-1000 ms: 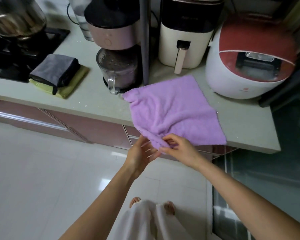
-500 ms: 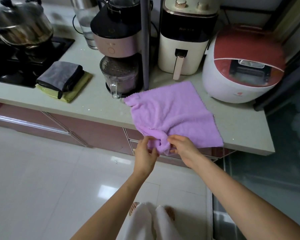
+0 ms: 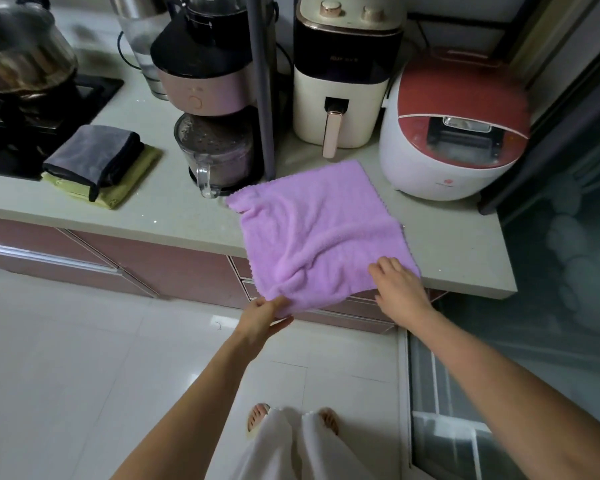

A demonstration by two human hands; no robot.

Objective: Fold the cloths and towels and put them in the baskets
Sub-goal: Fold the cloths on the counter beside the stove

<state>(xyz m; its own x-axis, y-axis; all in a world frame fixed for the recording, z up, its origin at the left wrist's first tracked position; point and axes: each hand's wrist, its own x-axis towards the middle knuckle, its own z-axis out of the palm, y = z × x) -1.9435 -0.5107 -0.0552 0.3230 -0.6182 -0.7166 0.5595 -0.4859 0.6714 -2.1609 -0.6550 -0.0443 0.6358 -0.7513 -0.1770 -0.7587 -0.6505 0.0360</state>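
Towel: purple towel (image 3: 321, 233) spread on counter (image 3: 174, 209) at your 12 o'clock, near edge overhanging.
Left hand (image 3: 262, 315): your fingers pinch its near-left corner.
Right hand (image 3: 397, 285): fingers loosely curled, resting on its near-right corner.
Stack: folded grey cloth (image 3: 94, 155) on yellow cloth (image 3: 125, 188), 10 o'clock.

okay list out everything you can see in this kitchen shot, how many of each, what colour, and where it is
purple towel: one, spread on the counter's near edge, front hem hanging over
grey cloth: one, folded, on the yellow-green cloth
yellow-green cloth: one, folded, counter left
counter: one, pale
blender: one, pink and black, behind the towel
air fryer: one, cream and black, counter back
rice cooker: one, white and red, counter right
pot: one, metal, on the black stove, far left
left hand: pinches the towel's near-left corner
right hand: on the towel's near-right corner
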